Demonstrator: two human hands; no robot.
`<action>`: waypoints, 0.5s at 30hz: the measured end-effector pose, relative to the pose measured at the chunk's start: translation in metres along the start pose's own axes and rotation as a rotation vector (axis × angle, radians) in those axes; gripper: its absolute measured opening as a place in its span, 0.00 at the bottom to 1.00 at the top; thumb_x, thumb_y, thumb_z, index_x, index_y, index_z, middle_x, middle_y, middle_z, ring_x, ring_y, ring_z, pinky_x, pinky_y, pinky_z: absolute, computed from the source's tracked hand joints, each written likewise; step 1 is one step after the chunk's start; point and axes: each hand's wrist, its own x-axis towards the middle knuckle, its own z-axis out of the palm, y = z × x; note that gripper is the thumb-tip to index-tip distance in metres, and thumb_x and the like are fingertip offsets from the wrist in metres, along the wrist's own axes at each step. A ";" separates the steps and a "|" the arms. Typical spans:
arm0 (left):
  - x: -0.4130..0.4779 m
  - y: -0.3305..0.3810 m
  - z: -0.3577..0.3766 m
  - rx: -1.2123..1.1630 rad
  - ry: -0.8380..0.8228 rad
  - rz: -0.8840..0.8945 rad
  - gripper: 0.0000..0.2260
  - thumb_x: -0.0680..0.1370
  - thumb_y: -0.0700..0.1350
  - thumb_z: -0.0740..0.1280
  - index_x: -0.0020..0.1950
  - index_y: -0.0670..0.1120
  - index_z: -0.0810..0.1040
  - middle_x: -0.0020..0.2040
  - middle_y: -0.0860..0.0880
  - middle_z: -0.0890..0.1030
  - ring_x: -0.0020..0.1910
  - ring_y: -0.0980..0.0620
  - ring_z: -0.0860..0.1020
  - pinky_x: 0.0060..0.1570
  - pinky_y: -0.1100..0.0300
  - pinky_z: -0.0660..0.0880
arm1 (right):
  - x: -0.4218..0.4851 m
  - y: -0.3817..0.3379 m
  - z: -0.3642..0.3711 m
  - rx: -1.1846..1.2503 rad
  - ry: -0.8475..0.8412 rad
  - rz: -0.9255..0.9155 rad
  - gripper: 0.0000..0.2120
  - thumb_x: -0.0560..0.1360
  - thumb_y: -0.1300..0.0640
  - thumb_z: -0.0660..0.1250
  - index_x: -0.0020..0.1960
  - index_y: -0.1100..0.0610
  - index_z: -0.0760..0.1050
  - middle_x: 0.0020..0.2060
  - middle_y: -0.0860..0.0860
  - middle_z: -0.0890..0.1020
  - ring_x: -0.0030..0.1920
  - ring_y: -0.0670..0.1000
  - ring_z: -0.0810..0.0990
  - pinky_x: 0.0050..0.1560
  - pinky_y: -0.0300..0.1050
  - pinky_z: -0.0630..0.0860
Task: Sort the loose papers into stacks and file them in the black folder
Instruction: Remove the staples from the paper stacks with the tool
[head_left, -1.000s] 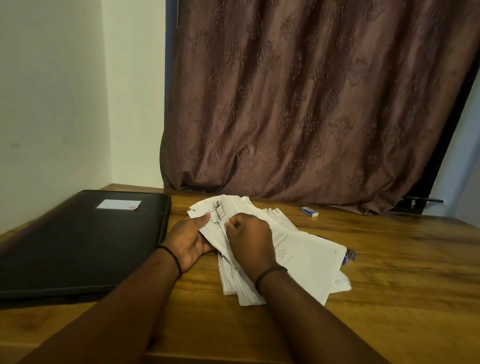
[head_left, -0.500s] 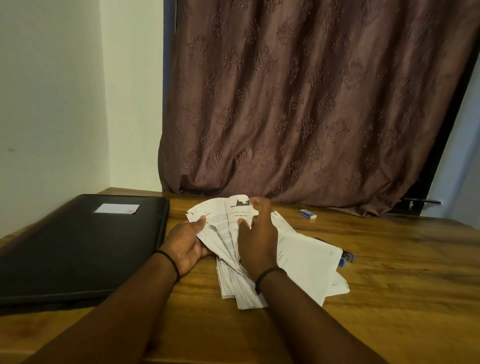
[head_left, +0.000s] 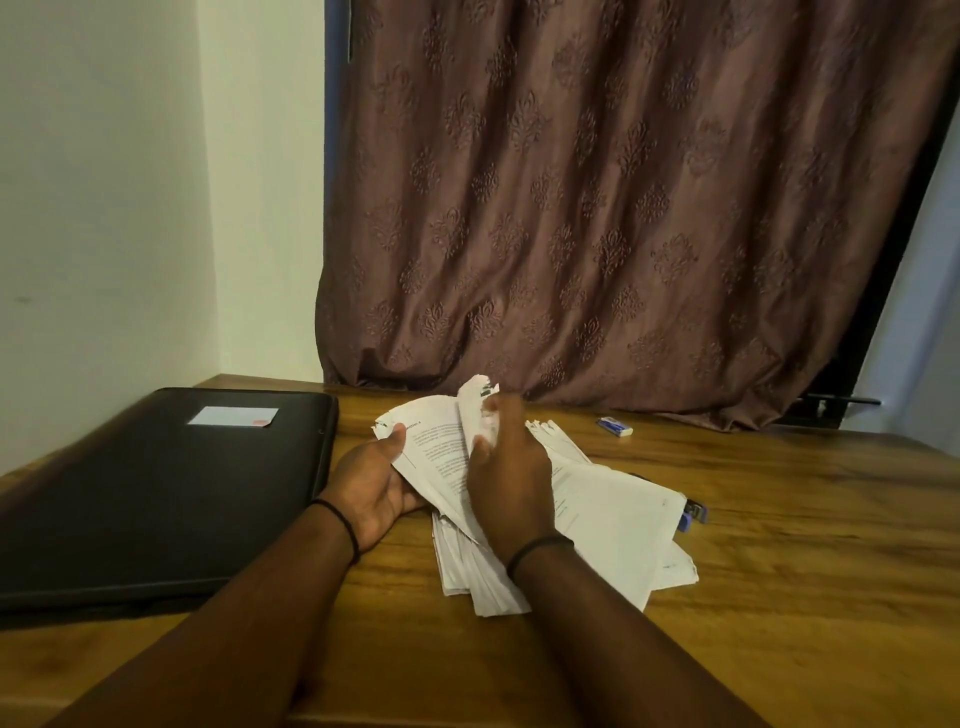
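- Two task items, biggest first: the black folder (head_left: 156, 493) lies shut and flat along the table's left edge, with a white label (head_left: 232, 416) near its far end. Looks stiff and fairly hefty; I'd open it from its right-hand edge.
- The loose papers (head_left: 613, 519) sit in a ragged fan mid-table, just right of the folder and not touching it. They look light, floppy and slippery sheet on sheet, with dog-eared corners. Take a bundle by one edge and support it from below, or it will sag and shed.
- The left hand (head_left: 371, 488) has its thumb on top and fingers beneath, clamped on the bundle's left edge.
- The right hand (head_left: 511, 483) has fingers curled, pinching the top sheet (head_left: 475, 400), which is peeled up at its far end. It's blurred, so exact fingertip contact is unclear.
- Room: brown patterned curtain (head_left: 623, 208) behind the far edge, pale wall (head_left: 104, 208) on the left. The table (head_left: 805, 571) is smooth varnished wood, so sheets will likely slide.
- Small stuff: a blue stapler-like item (head_left: 693, 514) half under the pile's right edge, and an eraser (head_left: 614, 426) near the far edge.
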 end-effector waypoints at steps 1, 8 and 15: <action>0.000 0.000 0.000 0.003 -0.001 0.001 0.14 0.84 0.50 0.56 0.64 0.45 0.74 0.57 0.43 0.83 0.56 0.41 0.81 0.49 0.41 0.78 | 0.000 -0.001 -0.001 0.007 0.023 0.014 0.19 0.81 0.57 0.63 0.69 0.49 0.65 0.57 0.50 0.82 0.55 0.50 0.81 0.55 0.38 0.76; 0.001 0.001 -0.002 0.027 -0.011 -0.001 0.23 0.82 0.59 0.52 0.68 0.47 0.74 0.62 0.43 0.81 0.58 0.41 0.80 0.53 0.40 0.77 | -0.004 -0.002 0.007 -0.112 -0.179 -0.210 0.13 0.81 0.51 0.61 0.63 0.52 0.77 0.58 0.49 0.81 0.56 0.47 0.79 0.58 0.38 0.73; -0.003 0.001 0.000 0.029 -0.023 0.006 0.21 0.83 0.56 0.53 0.67 0.46 0.75 0.60 0.43 0.82 0.58 0.42 0.80 0.51 0.42 0.78 | -0.003 -0.002 0.006 -0.169 -0.218 -0.213 0.14 0.81 0.47 0.61 0.59 0.53 0.77 0.54 0.50 0.82 0.52 0.49 0.79 0.54 0.42 0.74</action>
